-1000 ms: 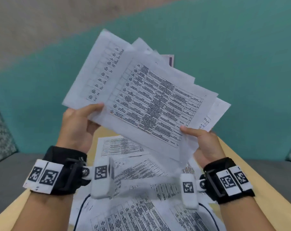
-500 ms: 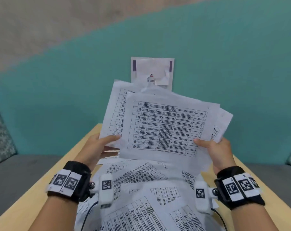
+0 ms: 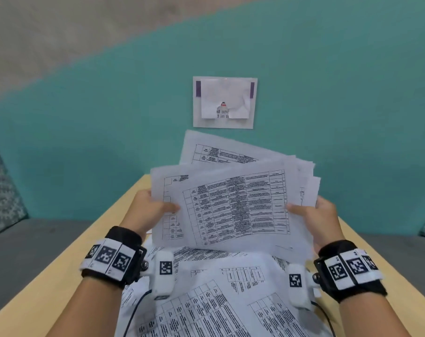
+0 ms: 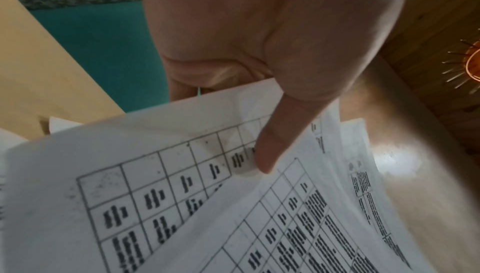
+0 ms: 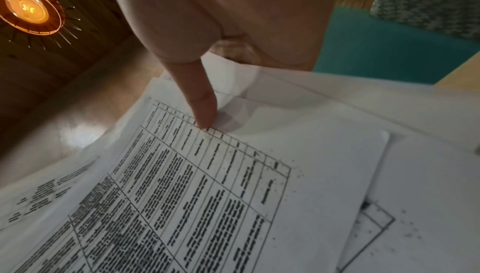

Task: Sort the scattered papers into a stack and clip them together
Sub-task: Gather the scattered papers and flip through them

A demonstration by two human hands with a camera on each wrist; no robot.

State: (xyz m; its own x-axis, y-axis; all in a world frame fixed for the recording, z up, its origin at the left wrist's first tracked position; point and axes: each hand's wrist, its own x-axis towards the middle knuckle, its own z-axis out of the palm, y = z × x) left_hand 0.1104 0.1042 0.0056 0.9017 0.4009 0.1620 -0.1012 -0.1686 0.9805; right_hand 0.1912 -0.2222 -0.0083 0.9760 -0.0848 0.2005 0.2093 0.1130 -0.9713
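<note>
A loose bundle of printed sheets [image 3: 233,205] with tables is held up over the wooden table [image 3: 55,271], its edges uneven and fanned at the top right. My left hand [image 3: 150,210] pinches the bundle's left edge, thumb on the front sheet [image 4: 265,154]. My right hand [image 3: 313,215] pinches the right edge, thumb [image 5: 202,105] pressed on the top sheet [image 5: 233,174]. More printed papers [image 3: 218,300] lie scattered on the table below the bundle. No clip is in sight.
A teal wall [image 3: 85,142] rises just behind the table, with a small white notice [image 3: 225,102] stuck on it. Grey bench seats [image 3: 24,239] flank the table on both sides. A lit ceiling lamp [image 5: 26,8] shows in the right wrist view.
Both hands have lowered the held bundle toward the table and away from me, and turned it from a tilt to nearly level. The wall notice behind it has come into view.
</note>
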